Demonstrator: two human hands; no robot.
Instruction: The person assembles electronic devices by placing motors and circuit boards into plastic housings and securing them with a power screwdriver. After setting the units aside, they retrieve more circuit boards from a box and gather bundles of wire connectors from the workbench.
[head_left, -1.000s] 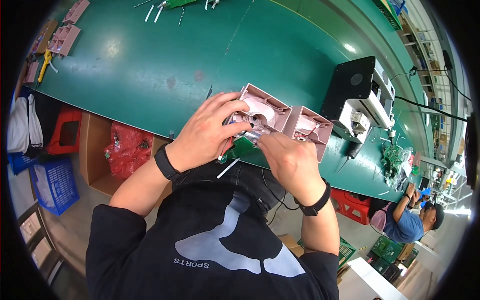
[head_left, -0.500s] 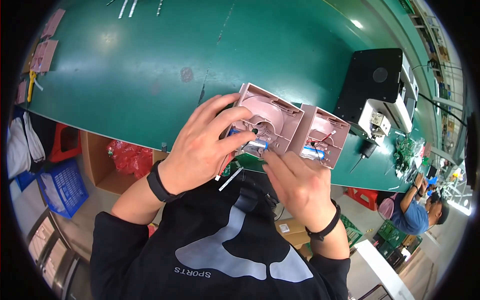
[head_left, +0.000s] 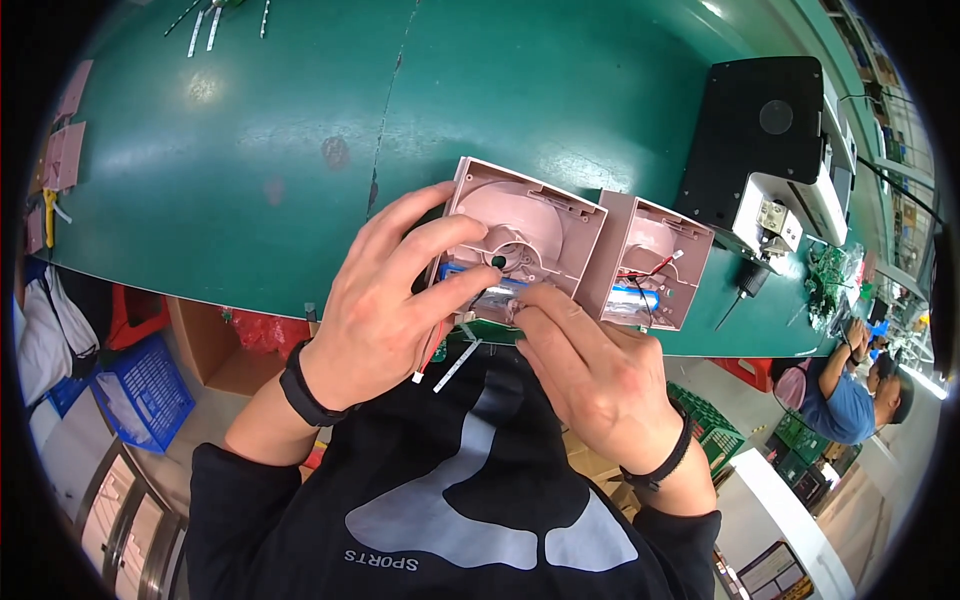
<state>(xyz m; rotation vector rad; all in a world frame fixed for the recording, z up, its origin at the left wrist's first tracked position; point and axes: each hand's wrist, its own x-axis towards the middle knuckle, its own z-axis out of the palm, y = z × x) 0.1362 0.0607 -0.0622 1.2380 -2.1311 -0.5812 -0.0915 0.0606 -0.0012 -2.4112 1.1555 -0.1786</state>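
Your left fingers (head_left: 440, 236) clasp pink housing (head_left: 545, 215); right fingers (head_left: 562, 308) at silver cylinder (head_left: 488, 300), hold unclear; red wire (head_left: 434, 344), seven o'clock, dangling loose, could snag.

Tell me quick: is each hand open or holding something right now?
Left hand: holding a pink plastic housing by its left side.
Right hand: bunched at that housing's near edge; any grip is hidden.

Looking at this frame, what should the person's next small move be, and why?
Probably a light press with the right hand on the blue-and-silver part in the pink housing: that hand's fingertips are at the part's right end, and the left hand holds the housing. The hands hide whether the part is fully seated; a similar part lies inside the second housing.
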